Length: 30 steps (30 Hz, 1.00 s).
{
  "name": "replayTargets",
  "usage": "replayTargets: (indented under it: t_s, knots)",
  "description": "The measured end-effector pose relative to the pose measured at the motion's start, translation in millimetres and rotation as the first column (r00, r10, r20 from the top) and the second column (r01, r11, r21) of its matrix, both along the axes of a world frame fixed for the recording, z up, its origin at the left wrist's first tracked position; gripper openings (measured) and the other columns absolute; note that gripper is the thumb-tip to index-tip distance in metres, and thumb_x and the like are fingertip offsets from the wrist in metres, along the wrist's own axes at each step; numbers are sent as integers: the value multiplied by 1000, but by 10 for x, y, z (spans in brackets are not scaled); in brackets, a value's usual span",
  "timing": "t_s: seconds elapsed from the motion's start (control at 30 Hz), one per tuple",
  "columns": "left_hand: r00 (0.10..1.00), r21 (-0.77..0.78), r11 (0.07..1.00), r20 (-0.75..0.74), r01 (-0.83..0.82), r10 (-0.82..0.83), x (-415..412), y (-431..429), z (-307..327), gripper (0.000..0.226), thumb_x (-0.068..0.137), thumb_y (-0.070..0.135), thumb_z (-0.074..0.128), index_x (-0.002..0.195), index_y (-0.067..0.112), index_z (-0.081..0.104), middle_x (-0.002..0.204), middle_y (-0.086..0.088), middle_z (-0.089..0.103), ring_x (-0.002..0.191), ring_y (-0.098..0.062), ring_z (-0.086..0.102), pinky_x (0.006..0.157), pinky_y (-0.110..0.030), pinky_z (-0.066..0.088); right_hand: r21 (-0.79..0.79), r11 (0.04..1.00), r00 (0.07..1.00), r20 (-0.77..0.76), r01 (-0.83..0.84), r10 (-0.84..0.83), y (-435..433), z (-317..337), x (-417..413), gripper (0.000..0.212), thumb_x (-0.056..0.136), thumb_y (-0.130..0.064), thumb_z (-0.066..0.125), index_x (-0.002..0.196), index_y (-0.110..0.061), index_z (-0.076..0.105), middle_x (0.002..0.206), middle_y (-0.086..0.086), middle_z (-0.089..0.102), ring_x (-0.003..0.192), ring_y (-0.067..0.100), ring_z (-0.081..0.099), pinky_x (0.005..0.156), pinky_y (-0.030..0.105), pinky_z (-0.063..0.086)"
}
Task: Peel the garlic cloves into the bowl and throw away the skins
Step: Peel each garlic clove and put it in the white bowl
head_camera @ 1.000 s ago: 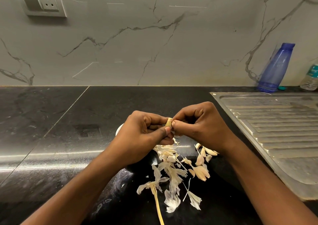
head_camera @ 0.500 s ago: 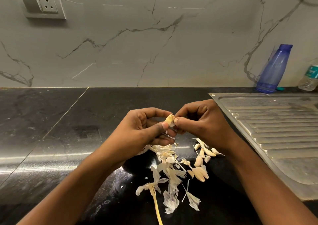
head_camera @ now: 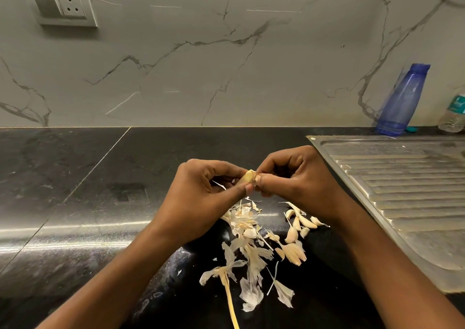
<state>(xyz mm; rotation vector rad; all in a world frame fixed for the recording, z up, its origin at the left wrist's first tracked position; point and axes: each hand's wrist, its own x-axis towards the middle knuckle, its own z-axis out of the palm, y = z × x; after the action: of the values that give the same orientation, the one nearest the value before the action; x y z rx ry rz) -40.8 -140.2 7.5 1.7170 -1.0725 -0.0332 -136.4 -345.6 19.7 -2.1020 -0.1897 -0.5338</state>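
While both of my hands meet above the black countertop [head_camera: 100, 190], a single garlic clove [head_camera: 247, 176] is pinched between them, lifted clear of the surface. My left hand [head_camera: 201, 197] comes in from the left with its fingers curled, and its thumb and forefinger grip the clove's lower, left end. My right hand [head_camera: 299, 180] comes in from the right, also curled, and nips the clove's upper, right end between thumb and fingertip. The clove's long axis runs slantwise from lower left to upper right, so it bridges the small gap between the two grips, and each hand is touching it. I judge that the peel has to be pulled along that axis, away from the left hand's hold. Directly below my hands lies a loose heap of papery skins [head_camera: 245, 228] with a long dry stalk, and just to its right, under my right wrist, rests a small cluster of unpeeled cloves [head_camera: 298, 224]. I cannot see the bowl from here. A steel sink drainboard [head_camera: 402, 190] lies to the right, and a blue bottle [head_camera: 402, 99] stands against the marble wall behind it.
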Motion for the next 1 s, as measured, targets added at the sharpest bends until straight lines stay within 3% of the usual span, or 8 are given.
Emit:
replayTargets:
  t_s: [0.13,0.27,0.4,0.5,0.63,0.87,1.0]
  knots:
    - [993,-23,999,-112,42,-44,-7,0,10,22,87,19,82,110,17,81,92,4,82,84,-19,78,77,-35,65,12,1000,1000,9,11,-11,-6,4,-6,5,91,-5,77,87,-5,80,75,8,74,68,28,70,63,31,62]
    - [954,-131,990,-285,57,-93,-6,13,55,32,81,24,78,110,10,79,94,-7,82,87,-26,79,82,-35,65,31,996,995,41,89,-90,-83,4,-9,12,93,1,74,83,-4,79,73,8,74,66,29,71,62,28,59]
    - [910,-157,982,-383,107,-160,-38,1,80,35,81,22,75,113,7,76,99,-10,82,93,-28,79,83,-33,65,69,998,998,-68,15,-10,-143,79,-83,9,92,2,75,85,-2,79,75,12,76,65,26,70,61,27,57]
    - [902,-142,983,-398,118,-166,-63,-7,72,33,80,19,77,110,5,75,96,-11,82,90,-29,80,82,-34,65,76,995,981,-179,-63,76,-160,114,-122,3,91,-2,79,90,0,80,77,12,77,65,25,71,62,30,58]
    - [905,-111,986,-395,122,-156,-59,-8,68,30,80,16,80,108,5,76,94,-12,81,86,-30,80,79,-34,66,56,995,976,-201,-79,88,-157,134,-135,7,88,-6,83,93,-2,80,78,12,77,66,25,71,61,32,59]
    - [911,-79,988,-382,135,-155,-56,-11,55,31,77,16,82,108,8,77,94,-10,82,88,-29,80,81,-38,66,93,992,978,-182,-85,101,-148,124,-116,16,95,11,66,101,3,79,88,12,80,76,27,77,67,32,63]
    - [920,-75,988,-362,135,-153,-46,-18,35,30,77,15,82,107,8,78,94,-9,82,87,-28,80,80,-39,67,128,990,981,-170,-67,89,-124,114,-111,12,95,-3,72,103,3,79,90,16,80,79,32,78,68,32,64]
